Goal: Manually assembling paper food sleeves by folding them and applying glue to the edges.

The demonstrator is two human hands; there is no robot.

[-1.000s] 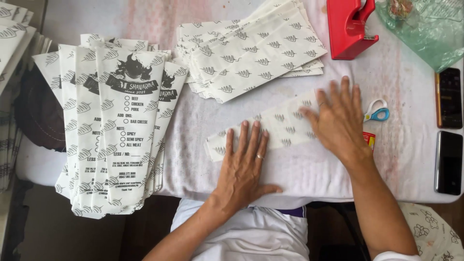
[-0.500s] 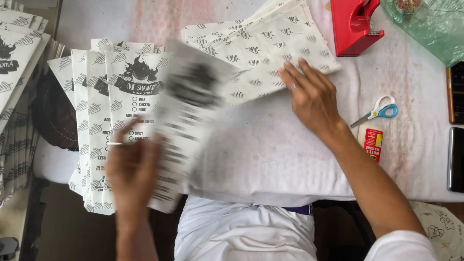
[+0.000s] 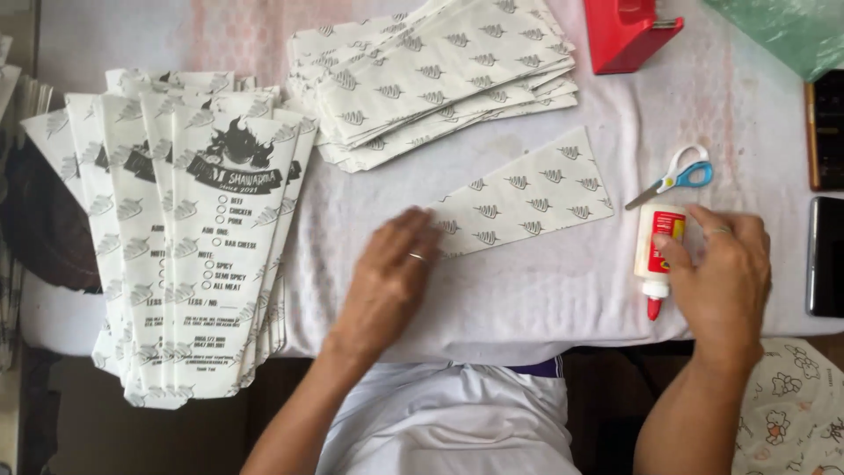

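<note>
Left hand (image 3: 387, 277) lies flat, pinning a patterned paper sheet (image 3: 527, 202) as right hand (image 3: 721, 268) closes around a glue bottle (image 3: 658, 255); the sheet could slip.

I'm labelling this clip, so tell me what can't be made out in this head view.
- Glue bottle: its right side is covered by the right hand, so the grip is unclear.
- Paper sheet: its left end lies under the left hand.
- Red tape dispenser: cut off by the top edge.
- Green plastic bag: cut off at the top right corner; contents not visible.
- Two dark phones: cut off by the right edge.
</note>
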